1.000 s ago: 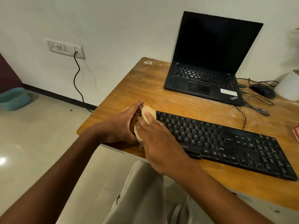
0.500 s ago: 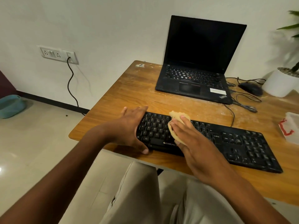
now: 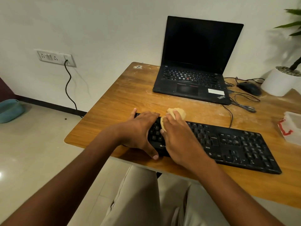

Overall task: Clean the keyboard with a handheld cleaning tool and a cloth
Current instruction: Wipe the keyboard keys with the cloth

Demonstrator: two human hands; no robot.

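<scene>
1. Since half a second back, my right hand (image 3: 179, 139) has pushed the yellow cloth (image 3: 176, 112) up the keys to the far edge of the keyboard (image 3: 228, 144); the wad now bulges past the top row, fingers curled over and pressing it down.
2. My left hand (image 3: 140, 129) has crept rightward, lying flat on the left end of the board, fingers spread wide, thumb hooked at the front edge, holding nothing but bracing the board.
3. I judge that one wiping stroke on the left key block is finishing; the middle and the number-pad end look untouched.
4. The keyboard lies along the near edge of the wooden desk (image 3: 130, 98), its cable (image 3: 231, 115) running back toward the laptop (image 3: 195, 66).
5. No handheld cleaning tool is visible from here.
6. A mouse (image 3: 249, 88), a white plant pot (image 3: 280, 84) and a clear box (image 3: 291, 128) sit well apart to the right; none blocks the wipe, though my own left hand covers keys needing cloth.
</scene>
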